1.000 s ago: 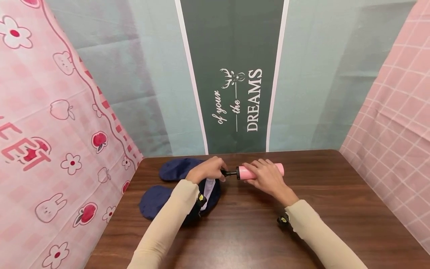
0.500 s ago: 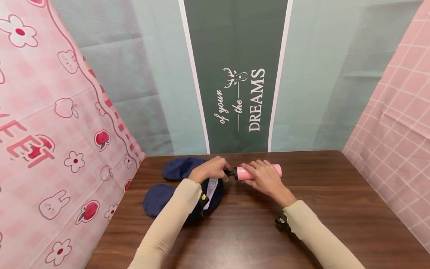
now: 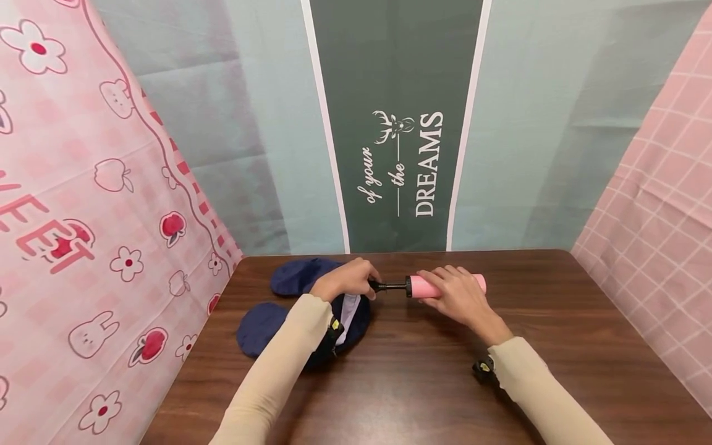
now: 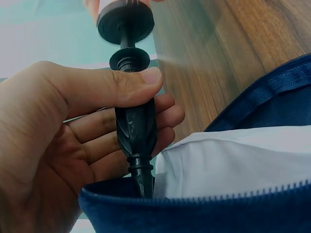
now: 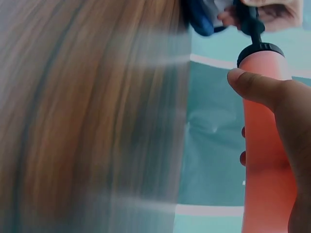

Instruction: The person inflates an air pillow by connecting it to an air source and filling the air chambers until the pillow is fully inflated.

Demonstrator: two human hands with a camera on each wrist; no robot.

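A pink hand pump (image 3: 421,288) with black end parts lies level above the table, its thin black rod showing. My right hand (image 3: 458,298) grips the pink barrel (image 5: 267,189). The left hand (image 3: 349,278) pinches the black ribbed nozzle end (image 4: 136,126) between thumb and fingers. In the left wrist view the nozzle tip points down into the unzipped opening of a navy U-shaped neck pillow (image 3: 260,329). White inner material (image 4: 233,153) shows inside that opening. The very tip is hidden behind the zipper edge. The left forearm covers part of the pillow.
The brown wooden table (image 3: 423,383) has its far edge against a green and teal cloth (image 3: 411,74). Pink patterned cloths hang at the left (image 3: 111,204) and right (image 3: 656,204). Small black cameras sit on both wrists.
My right hand first moves left with the pink barrel, shortening the exposed rod. Then it draws back right, and more rod shows now. The left hand stays on the nozzle end.
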